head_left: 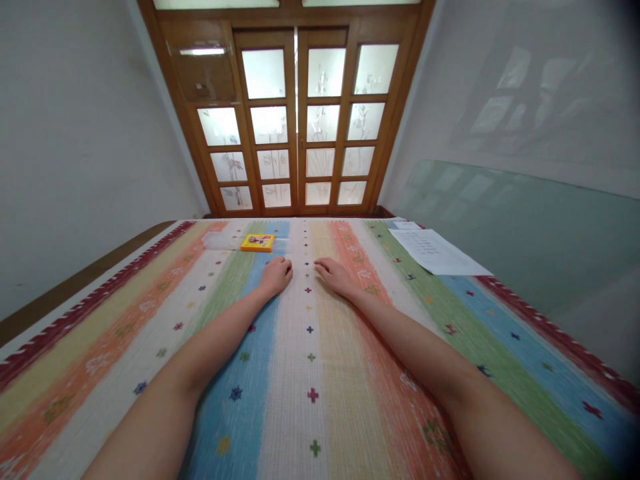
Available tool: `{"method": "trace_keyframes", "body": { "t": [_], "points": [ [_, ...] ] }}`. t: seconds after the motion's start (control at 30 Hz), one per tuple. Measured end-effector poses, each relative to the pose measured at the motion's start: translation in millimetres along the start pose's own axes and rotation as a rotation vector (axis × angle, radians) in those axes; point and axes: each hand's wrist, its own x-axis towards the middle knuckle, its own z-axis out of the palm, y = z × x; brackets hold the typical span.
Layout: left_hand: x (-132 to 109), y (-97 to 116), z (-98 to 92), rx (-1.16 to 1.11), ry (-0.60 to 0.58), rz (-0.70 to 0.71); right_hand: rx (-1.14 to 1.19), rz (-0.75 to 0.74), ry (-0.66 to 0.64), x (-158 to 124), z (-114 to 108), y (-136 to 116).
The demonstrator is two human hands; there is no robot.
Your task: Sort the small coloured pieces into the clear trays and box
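My left hand (277, 275) rests on the striped tablecloth (290, 400), its fingers curled in and nothing visible in them. It is nearest to a small yellow and orange box (257, 243) with a picture on top, which lies just beyond it without touching. My right hand (334, 275) lies on the cloth a short way to the right, fingers loosely bent and a little apart, holding nothing that I can see. Between the two hands runs a white stripe with small cross patterns. Both forearms stretch forward over the cloth.
Clear plastic wrapping (220, 241) lies left of the box. Printed paper sheets (436, 252) lie at the far right of the table, near a greenish glass panel (500, 220) against the wall. Wooden doors with frosted panes (297, 120) stand beyond the table's far edge.
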Motion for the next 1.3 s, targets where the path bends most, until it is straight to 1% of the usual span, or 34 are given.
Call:
{"method": "trace_keyframes", "body": {
  "t": [0.13, 0.2, 0.3, 0.37, 0.47, 0.63, 0.93, 1.13, 1.3],
  "points": [
    [-2, -31, -7.4, 0.022, 0.000, -0.030, -0.056, -0.020, -0.049, 8, 9, -2],
    [-2, -45, -10.1, 0.031, 0.001, -0.036, -0.088, -0.017, -0.081, 19, 16, -5],
    [-3, -60, -12.3, 0.031, 0.017, -0.053, -0.148, -0.003, -0.090, 40, 31, -12],
    [-3, -66, -13.3, 0.021, 0.024, -0.060, -0.184, 0.011, -0.090, 56, 41, -18],
    [-4, -68, -14.9, 0.015, 0.014, -0.066, -0.237, 0.033, -0.113, 78, 55, -27],
    [-5, -69, -17.4, 0.024, 0.019, -0.080, -0.282, 0.014, -0.132, 98, 68, -35],
    [-7, -87, -24.3, 0.016, 0.025, -0.089, -0.326, 0.028, -0.113, 107, 77, -40],
    [-7, -106, -28.7, 0.039, 0.015, -0.103, -0.316, 0.053, -0.110, 107, 84, -46],
    [-8, -125, -32.2, 0.036, 0.027, -0.111, -0.304, 0.045, -0.129, 106, 82, -44]
  ]
}}
